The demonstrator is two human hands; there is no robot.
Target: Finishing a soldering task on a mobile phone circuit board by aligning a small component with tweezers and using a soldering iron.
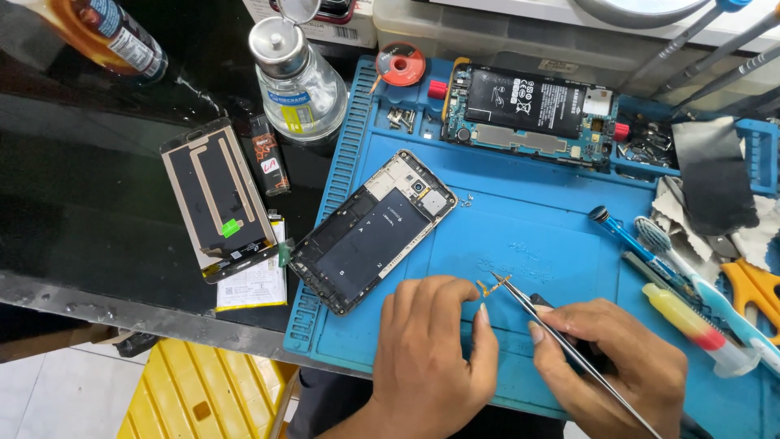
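Your right hand holds thin metal tweezers, fingers pressed together on the shaft, and the tips pinch a very small gold flex part just above the blue mat. Your left hand is curled, with the fingertips closed on the other end of the same part (it is too small to say what kind of part it is). So the part sits between both hands, near the front edge of the mat.

Just beside your left hand lies the phone frame, tilted, open side up, with no board inside. At the back of the mat lies the board with battery, well apart from the frame. A few tiny screws lie near the frame's top corner. On the black table, left of the mat, lie the screen panel, face down, a lighter and a glass bottle. Right of your hands you have a blue screwdriver, a toothbrush, a syringe and orange scissors.

As I judge it, the phone is already fully taken apart: screen off, board out, screws removed. The work on the small part is in hand, and all the reassembly is not yet done.
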